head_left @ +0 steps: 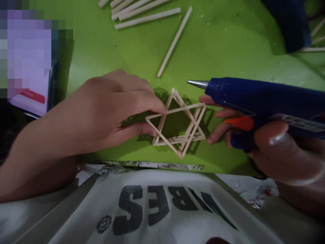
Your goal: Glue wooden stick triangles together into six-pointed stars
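Note:
A small frame of thin wooden sticks (179,123), built of crossed triangles, stands on the green table (223,51). My left hand (111,108) pinches its left corner between thumb and fingers. My right hand (264,139) grips a blue hot glue gun (259,98) with an orange trigger. The gun's metal nozzle points left, just above and to the right of the frame. Two fingertips of the right hand also touch the frame's right side.
Several loose wooden sticks (142,13) lie at the table's far edge, and one single stick (175,40) lies slantwise behind the frame. A dark blue object (291,23) sits at the top right. A blurred-out item (27,57) lies at the left. My white printed shirt fills the bottom.

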`<state>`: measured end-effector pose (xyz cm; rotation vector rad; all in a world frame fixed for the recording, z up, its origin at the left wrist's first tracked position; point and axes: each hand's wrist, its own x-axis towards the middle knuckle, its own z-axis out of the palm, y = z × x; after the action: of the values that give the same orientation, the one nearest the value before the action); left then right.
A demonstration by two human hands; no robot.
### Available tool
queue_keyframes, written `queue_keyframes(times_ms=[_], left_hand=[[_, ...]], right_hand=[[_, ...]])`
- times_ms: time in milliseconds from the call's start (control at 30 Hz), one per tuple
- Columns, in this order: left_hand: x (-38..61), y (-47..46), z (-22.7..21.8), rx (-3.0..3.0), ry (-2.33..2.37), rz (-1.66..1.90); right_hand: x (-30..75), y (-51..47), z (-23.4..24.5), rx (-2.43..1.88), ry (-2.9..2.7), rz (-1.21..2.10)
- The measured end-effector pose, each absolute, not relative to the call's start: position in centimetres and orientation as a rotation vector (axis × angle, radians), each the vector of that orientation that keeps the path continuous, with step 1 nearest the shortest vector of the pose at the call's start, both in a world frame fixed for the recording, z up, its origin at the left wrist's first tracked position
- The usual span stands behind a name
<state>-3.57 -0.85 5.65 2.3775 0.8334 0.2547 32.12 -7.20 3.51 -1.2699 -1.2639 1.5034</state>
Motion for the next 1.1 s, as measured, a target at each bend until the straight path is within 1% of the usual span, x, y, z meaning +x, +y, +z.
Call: queue_keyframes(times_ms=[200,300,400,533,700,833,967,1100], left_hand=[[-3.9,-0.8,5.7,2.39,0.824,0.245],[-4.0,-0.7,5.5,2.337,0.849,0.201],[-3.9,-0.5,5.0,2.288,0.832,0.24],[-3.7,-0.4,4.1,2.268,0.837,0.238],[-4.0,-0.4,3.7,2.208,0.866,0.216],[-4.1,-0.3,3.5,2.175,0.821,0.248],[-3.5,-0.3,2.6,2.226,0.947,0.362],[-2.8,-0.7,1.7,2.277,1.117,0.442]], right_hand=[[32.1,-7.4,3.4,-1.279,-1.236,1.511],[31.8,-7.7,3.6,-1.392,-1.21,1.373],[31.5,-7.8,3.7,-1.508,-1.149,1.25],[31.3,-7.1,3.7,-1.516,-1.198,1.166],[31.3,-6.5,4.5,-1.481,-1.184,1.225],[31.1,-6.7,4.7,-1.439,-1.162,1.192],[31.2,-6.7,4.3,-1.485,-1.177,1.165],[31.4,-6.2,3.7,-1.417,-1.173,1.078]])
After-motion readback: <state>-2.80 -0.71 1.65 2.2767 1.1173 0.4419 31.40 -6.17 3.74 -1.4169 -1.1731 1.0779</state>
